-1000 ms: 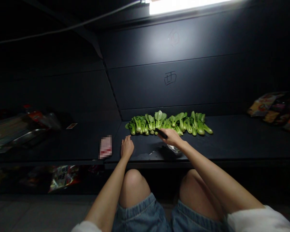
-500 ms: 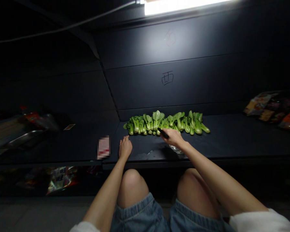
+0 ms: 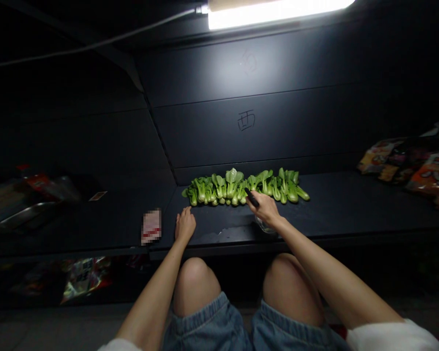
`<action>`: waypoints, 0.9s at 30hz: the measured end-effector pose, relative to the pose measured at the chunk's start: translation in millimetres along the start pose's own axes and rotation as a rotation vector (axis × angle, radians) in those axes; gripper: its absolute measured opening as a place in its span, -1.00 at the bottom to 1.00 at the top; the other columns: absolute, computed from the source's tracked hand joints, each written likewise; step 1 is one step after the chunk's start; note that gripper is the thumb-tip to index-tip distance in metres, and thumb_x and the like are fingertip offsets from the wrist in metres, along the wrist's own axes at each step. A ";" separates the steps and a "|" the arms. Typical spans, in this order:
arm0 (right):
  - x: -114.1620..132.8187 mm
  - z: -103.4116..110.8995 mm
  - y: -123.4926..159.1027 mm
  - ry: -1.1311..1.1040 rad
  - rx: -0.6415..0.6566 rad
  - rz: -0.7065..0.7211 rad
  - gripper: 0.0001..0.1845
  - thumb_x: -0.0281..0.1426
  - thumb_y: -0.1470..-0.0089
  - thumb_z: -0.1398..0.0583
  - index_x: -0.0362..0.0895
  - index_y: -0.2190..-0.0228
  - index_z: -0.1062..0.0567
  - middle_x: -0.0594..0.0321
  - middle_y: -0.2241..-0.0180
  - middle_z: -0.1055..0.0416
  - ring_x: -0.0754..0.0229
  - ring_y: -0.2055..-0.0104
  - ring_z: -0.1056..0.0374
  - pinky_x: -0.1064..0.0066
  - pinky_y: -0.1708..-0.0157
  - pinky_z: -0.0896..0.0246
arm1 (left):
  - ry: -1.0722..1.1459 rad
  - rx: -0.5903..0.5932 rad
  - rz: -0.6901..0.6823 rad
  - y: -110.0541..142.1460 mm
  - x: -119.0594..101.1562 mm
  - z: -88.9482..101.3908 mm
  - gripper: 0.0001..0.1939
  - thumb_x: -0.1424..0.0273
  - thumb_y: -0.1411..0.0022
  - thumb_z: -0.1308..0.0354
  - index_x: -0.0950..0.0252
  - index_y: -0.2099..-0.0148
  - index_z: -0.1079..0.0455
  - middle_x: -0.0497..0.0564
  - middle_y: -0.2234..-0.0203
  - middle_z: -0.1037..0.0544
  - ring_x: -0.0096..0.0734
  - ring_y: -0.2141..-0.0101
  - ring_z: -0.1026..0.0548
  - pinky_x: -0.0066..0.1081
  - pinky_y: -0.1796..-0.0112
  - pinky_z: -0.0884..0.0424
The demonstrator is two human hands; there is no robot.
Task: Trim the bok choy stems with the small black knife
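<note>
A row of green bok choy [image 3: 234,187] lies side by side on the dark shelf [image 3: 219,226], leaves toward the back panel and pale stems facing me. My right hand [image 3: 266,208] is closed around what looks like a spray bottle [image 3: 251,197]. Its black head points up and left at the bok choy, and a clear body shows partly below my palm. My left hand [image 3: 185,224] rests flat on the shelf just left of the row, fingers stretched out and holding nothing. A small wet patch [image 3: 219,234] glistens on the shelf between my hands.
Snack bags [image 3: 424,165] are piled at the right. Near my left hand lies a blurred-out pink card [image 3: 151,226]. A metal tray [image 3: 29,217] and packets sit farther left, with more bags [image 3: 82,278] on a lower shelf. A tube light [image 3: 281,12] hangs overhead.
The view has turned slightly, so the shelf appears shifted left. My right hand has moved a little to the right along the bok choy with the spray bottle. My left hand stays resting.
</note>
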State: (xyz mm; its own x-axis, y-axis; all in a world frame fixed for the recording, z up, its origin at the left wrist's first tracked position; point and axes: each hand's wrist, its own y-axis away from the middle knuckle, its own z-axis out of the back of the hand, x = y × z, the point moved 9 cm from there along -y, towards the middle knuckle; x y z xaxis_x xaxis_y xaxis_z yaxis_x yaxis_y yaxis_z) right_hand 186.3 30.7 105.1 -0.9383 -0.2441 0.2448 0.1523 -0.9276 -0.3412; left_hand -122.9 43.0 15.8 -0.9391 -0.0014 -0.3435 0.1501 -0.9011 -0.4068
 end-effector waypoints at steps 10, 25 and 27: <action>-11.9 8.6 2.4 -0.100 -0.109 -0.052 -0.62 -0.15 -0.25 0.03 -0.13 0.25 -0.46 0.12 0.30 -0.53 0.11 0.29 -0.42 0.43 0.39 -0.02 | -0.004 -0.005 -0.162 -0.7 -10.6 -6.1 -0.54 0.50 -0.29 0.17 0.45 -0.19 -0.26 0.27 -0.14 -0.40 -0.09 -0.18 -0.32 0.02 -0.18 -0.18; -57.6 19.1 6.9 -0.137 -0.173 -0.301 -0.63 -0.18 -0.19 -0.01 -0.14 0.40 -0.48 0.13 0.44 -0.47 0.15 0.40 -0.34 0.42 0.45 0.06 | 0.077 -0.096 -0.214 -3.8 -52.0 -7.6 -0.56 0.48 -0.27 0.13 0.40 -0.16 -0.29 0.27 -0.18 -0.35 -0.08 -0.22 -0.25 0.04 -0.20 -0.16; -59.7 19.1 7.4 -0.141 -0.174 -0.314 -0.63 -0.18 -0.18 -0.02 -0.14 0.39 -0.49 0.12 0.43 -0.48 0.14 0.40 -0.35 0.42 0.45 0.04 | 0.069 -0.097 -0.228 -1.2 -57.1 -10.4 -0.56 0.48 -0.26 0.12 0.40 -0.15 -0.30 0.29 -0.20 -0.31 -0.05 -0.24 -0.21 0.05 -0.20 -0.16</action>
State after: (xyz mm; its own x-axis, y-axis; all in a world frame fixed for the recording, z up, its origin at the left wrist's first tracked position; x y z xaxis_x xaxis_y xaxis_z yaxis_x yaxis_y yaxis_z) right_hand 249.3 33.0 105.4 -0.8772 -0.0040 0.4802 -0.2016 -0.9044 -0.3760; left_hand -66.3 48.6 27.1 -0.9292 0.2296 -0.2897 -0.0308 -0.8290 -0.5583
